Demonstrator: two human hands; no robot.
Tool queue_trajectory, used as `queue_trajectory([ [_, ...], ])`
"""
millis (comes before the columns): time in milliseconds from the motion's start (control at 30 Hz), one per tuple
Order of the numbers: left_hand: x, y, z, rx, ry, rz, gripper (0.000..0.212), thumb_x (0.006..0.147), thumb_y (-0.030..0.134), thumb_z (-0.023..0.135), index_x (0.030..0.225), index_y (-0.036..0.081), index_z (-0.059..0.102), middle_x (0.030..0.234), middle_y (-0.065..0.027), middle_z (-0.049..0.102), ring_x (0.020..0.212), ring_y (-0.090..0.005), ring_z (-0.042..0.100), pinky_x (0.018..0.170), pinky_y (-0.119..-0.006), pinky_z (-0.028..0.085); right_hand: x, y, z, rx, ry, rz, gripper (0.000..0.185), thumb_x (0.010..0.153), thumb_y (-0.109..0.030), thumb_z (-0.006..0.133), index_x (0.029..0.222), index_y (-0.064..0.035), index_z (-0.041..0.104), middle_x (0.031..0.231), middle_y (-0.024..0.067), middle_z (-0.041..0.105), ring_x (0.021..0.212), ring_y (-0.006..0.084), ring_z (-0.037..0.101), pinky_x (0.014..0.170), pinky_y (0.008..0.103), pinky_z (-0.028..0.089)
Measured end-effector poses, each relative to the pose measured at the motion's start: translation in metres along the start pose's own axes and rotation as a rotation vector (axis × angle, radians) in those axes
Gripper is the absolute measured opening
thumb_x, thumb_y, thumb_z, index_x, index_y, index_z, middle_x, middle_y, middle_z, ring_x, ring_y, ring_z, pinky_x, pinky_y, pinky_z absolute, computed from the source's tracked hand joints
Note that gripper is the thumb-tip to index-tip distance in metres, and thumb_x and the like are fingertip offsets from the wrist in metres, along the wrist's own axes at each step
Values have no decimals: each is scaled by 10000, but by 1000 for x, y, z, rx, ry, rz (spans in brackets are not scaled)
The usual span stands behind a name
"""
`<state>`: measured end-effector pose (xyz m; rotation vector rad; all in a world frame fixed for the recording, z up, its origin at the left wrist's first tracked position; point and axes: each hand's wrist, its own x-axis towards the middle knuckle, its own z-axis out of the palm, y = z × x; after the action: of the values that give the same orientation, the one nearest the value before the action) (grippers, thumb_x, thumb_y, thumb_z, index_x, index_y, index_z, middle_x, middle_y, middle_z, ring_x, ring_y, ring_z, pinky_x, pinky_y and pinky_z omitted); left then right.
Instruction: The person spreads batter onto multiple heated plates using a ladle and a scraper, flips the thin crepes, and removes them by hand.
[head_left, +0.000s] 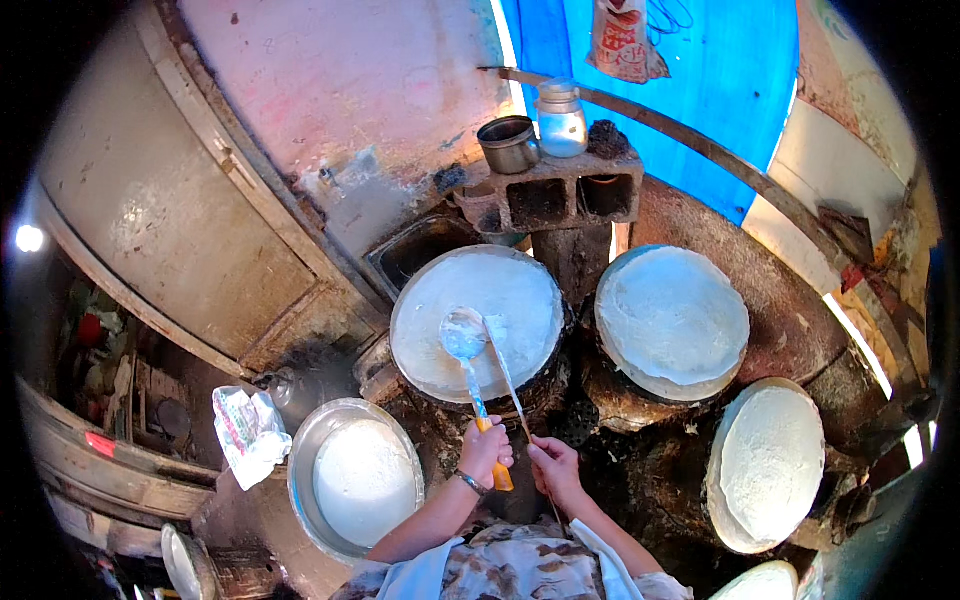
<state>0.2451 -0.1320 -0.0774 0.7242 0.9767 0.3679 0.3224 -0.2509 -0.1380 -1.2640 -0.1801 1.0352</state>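
My left hand (484, 452) grips the orange handle of a metal ladle (463, 335), whose bowl is coated white. The ladle's bowl is over a round pan (547, 300) covered by a white layer; whether it touches that layer I cannot tell. In my right hand (555, 466) is a thin stick (512, 382), pinched between thumb and fingers. Its whitened far end reaches over the same pan, just right of the ladle. Lower left of the pan, beside my left forearm, stands a wide metal basin (304, 480) holding white stuff.
More white-filled round pans stand at right: one upper (673, 321), one lower (770, 469), another at the bottom edge (761, 583). A concrete block (555, 196) behind bears a metal mug (508, 146) and a glass jar (561, 120). A crumpled plastic bag (250, 435) lies left of the basin.
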Motion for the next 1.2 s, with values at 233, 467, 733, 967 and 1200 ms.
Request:
queue_trajectory([
  [233,10,23,3,95,40,76,237,823,30,512,1021,100,402,615,5,384,453,-87,380,396,-241,348,10,3,24,97,9,43,142,882,-157,570,991,-68,586,522,6,461,361,93,401,317,230,277],
  [467,-26,94,-38,-587,-574,-201,92,889,66,472,960,103,517,567,47,384,424,-30,352,363,-171,307,-16,-40,56,189,28,-160,163,880,-119,569,1009,-21,583,538,1,473,370,75,409,327,221,292],
  [733,-11,124,-98,-831,-635,-250,84,901,55,449,933,86,521,547,60,371,408,-21,349,366,-165,318,13,50,53,-250,243,-367,188,816,-83,657,964,30,633,727,-21,597,616,21,488,543,184,403],
  [967,-27,178,-151,-963,-828,-34,224,926,165,435,1067,-4,473,589,33,381,425,-42,387,417,-203,386,4,23,106,-707,18,-552,254,792,-132,650,1006,0,617,783,136,653,661,199,624,576,336,483],
  [1200,-52,165,-200,-880,-716,148,272,951,250,402,1067,15,477,597,37,326,430,-43,338,418,-206,345,63,-22,143,-936,349,-604,185,788,-199,612,902,-53,605,787,174,621,743,362,598,625,425,483],
])
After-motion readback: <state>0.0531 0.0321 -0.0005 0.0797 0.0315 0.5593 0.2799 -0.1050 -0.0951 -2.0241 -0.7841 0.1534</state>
